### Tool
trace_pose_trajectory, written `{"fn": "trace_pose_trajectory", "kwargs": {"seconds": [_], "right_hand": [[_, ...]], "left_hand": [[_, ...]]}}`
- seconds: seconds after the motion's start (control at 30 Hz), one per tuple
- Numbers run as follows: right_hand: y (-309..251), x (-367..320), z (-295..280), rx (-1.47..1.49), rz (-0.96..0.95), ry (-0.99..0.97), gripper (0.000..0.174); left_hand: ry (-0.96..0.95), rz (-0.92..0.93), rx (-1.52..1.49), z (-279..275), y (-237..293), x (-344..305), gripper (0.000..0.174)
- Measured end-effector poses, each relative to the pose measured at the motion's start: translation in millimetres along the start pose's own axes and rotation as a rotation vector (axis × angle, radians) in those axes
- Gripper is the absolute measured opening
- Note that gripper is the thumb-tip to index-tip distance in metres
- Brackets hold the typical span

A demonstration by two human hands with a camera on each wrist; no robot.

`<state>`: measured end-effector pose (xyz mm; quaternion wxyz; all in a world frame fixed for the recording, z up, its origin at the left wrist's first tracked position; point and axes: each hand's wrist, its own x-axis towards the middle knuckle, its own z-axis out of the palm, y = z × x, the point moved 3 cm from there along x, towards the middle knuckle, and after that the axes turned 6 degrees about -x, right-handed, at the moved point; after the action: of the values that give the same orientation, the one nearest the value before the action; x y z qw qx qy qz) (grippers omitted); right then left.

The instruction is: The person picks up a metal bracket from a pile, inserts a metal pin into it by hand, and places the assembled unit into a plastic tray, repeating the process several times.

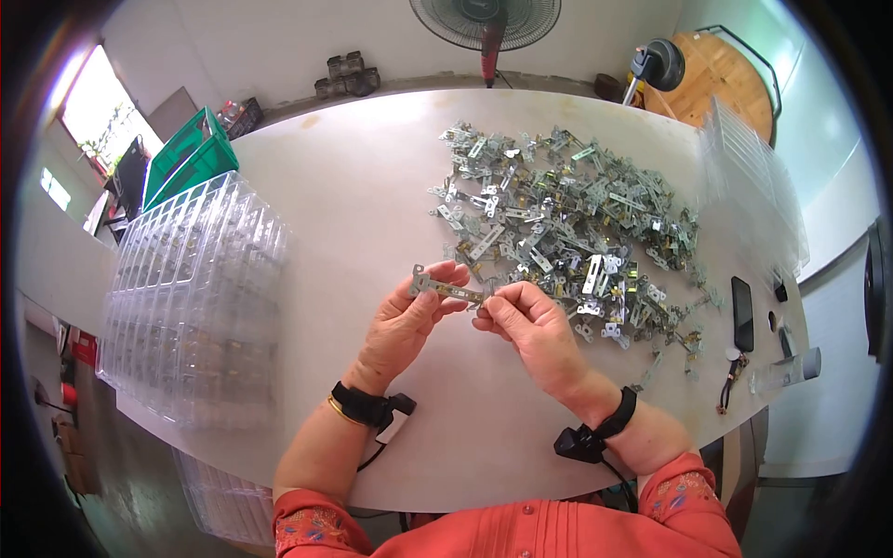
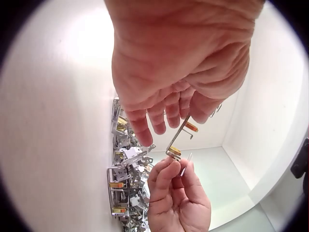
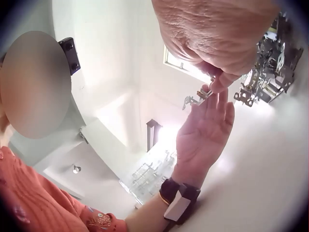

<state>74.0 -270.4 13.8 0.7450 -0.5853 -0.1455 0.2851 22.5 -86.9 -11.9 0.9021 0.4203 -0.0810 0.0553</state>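
A long flat metal bracket [image 1: 445, 287] with brass tabs is held above the table between both hands. My left hand [image 1: 409, 321] supports its left part, fingers curled under it and thumb on top. My right hand [image 1: 521, 321] pinches the bracket's right end between thumb and fingertips. In the left wrist view the bracket [image 2: 177, 137] hangs below the left fingers [image 2: 159, 118], with the right hand [image 2: 176, 198] gripping its lower end. In the right wrist view the bracket [image 3: 198, 98] shows between the right fingertips [image 3: 217, 79] and the left palm [image 3: 205, 133].
A large heap of similar metal brackets [image 1: 567, 219] covers the table's far right. Stacked clear plastic trays [image 1: 191, 298] stand at the left, more clear trays [image 1: 753, 177] at the far right. A black phone [image 1: 741, 312] lies by the right edge. Green crates [image 1: 186, 153] and a fan [image 1: 486, 23] stand beyond the table.
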Motion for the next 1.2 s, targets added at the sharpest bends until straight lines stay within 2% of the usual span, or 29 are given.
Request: {"fn": "trace_pose_trajectory", "kwargs": {"seconds": [0.07, 0.13, 0.17, 0.23, 0.37, 0.43, 0.47, 0.53, 0.57, 0.73, 1.2], "right_hand": [[0, 4, 2, -0.009, 0.021, -0.029, 0.014], [-1, 9, 2, -0.391, -0.115, -0.039, 0.011], [-2, 11, 3, -0.392, -0.116, -0.046, 0.011], [-16, 10, 5, -0.551, -0.396, 0.028, 0.007], [-31, 13, 9, -0.601, -0.466, 0.011, 0.006], [-37, 13, 10, -0.745, -0.538, 0.028, 0.007], [-40, 12, 10, -0.744, -0.535, 0.03, 0.007], [-40, 11, 9, -0.673, -0.339, 0.011, 0.007], [-41, 10, 9, -0.67, -0.335, 0.013, 0.007], [-45, 3, 12, -0.828, -0.358, 0.001, 0.006], [-48, 0, 10, -0.952, -0.439, -0.021, 0.008]], "left_hand": [[0.009, 0.003, 0.027, -10, 1, 0, 0.037], [0.031, 0.018, 0.04, -16, 2, 0, 0.035], [0.048, 0.021, 0.047, -18, 3, 0, 0.033], [0.066, 0.026, 0.043, -15, 5, 0, 0.032], [0.064, -0.024, -0.017, -20, -1, -1, 0.029], [0.06, -0.061, -0.008, -19, -2, -3, 0.029], [0.056, -0.093, 0.001, -17, -2, -3, 0.029], [0.035, -0.125, 0.032, -14, -1, -5, 0.03], [0.013, -0.152, 0.063, -12, -1, -5, 0.031], [-0.021, -0.208, 0.071, -5, -5, -4, 0.03], [0.033, -0.234, 0.212, -5, -3, -8, 0.029]]}}
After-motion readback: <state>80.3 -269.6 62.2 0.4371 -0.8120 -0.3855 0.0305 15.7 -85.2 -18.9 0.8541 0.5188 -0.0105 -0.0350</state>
